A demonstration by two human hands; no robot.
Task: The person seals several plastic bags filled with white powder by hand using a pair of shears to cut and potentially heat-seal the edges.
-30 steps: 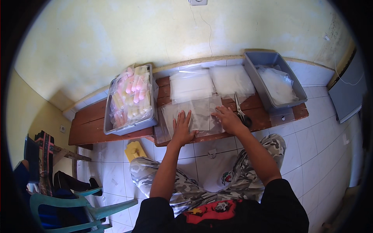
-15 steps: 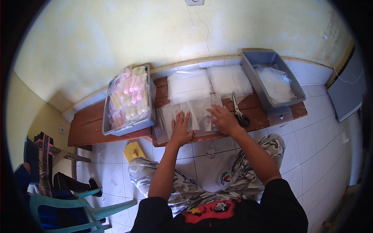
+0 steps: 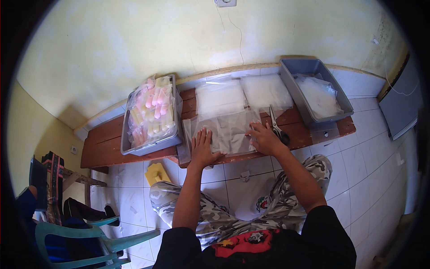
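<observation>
My left hand (image 3: 204,149) lies flat with fingers spread on the left part of a clear plastic bag (image 3: 229,131) at the bench's near edge. My right hand (image 3: 266,139) rests on the bag's right end, its fingers apart and slightly bent. Just right of that hand lie scissors (image 3: 280,133) with black handles, blades pointing to the wall. Beyond the clear bag are two stacks of whitish plastic bags, a left stack (image 3: 220,99) and a right stack (image 3: 267,91). More clear plastic shows under and beside my left hand.
On the brown wooden bench (image 3: 103,148), a grey tub (image 3: 177,123) at left holds bagged pink and pale sticks (image 3: 154,105). Another grey tub (image 3: 333,118) at right holds plastic bags (image 3: 317,96). A yellow object (image 3: 156,175) lies on the floor; a green chair (image 3: 130,240) stands lower left.
My right hand has come down onto the plastic and moved slightly right. The clear bag now lies flatter and more spread out between my hands. My left hand stays pressed on it.
</observation>
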